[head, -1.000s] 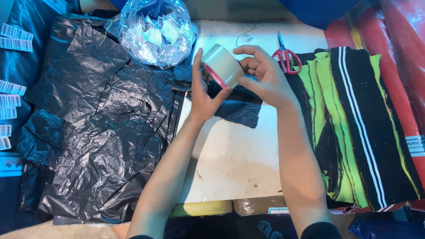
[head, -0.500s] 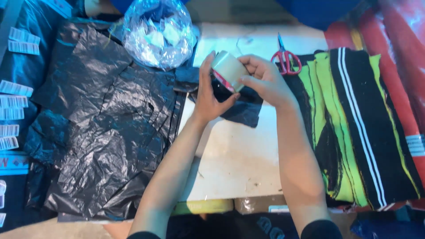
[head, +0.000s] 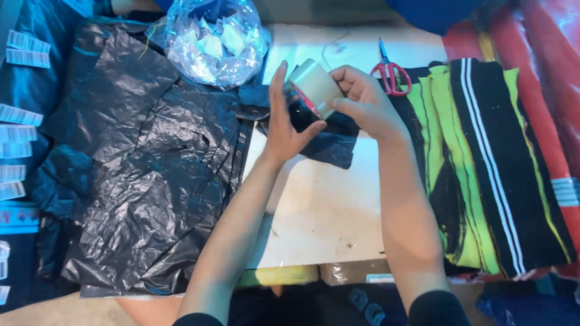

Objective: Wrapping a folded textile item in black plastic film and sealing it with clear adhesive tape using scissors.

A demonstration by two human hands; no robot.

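Both my hands hold a roll of clear packing tape (head: 314, 86) with a red core above the white table (head: 326, 211). My left hand (head: 283, 121) grips the roll from the left, thumb under it. My right hand (head: 362, 102) holds its right side, fingers curled over the top. Under the roll lies a small folded black plastic package (head: 329, 145).
A heap of black plastic bags (head: 145, 169) covers the left side. A clear bag of small white items (head: 214, 42) lies at the back. Red-handled scissors (head: 389, 69) rest near folded black and neon-green striped garments (head: 483, 163). Barcode label strips (head: 18, 121) line the left edge.
Both hands with the tape roll have shifted slightly toward the back of the table. The roll has tilted a little in my hands.
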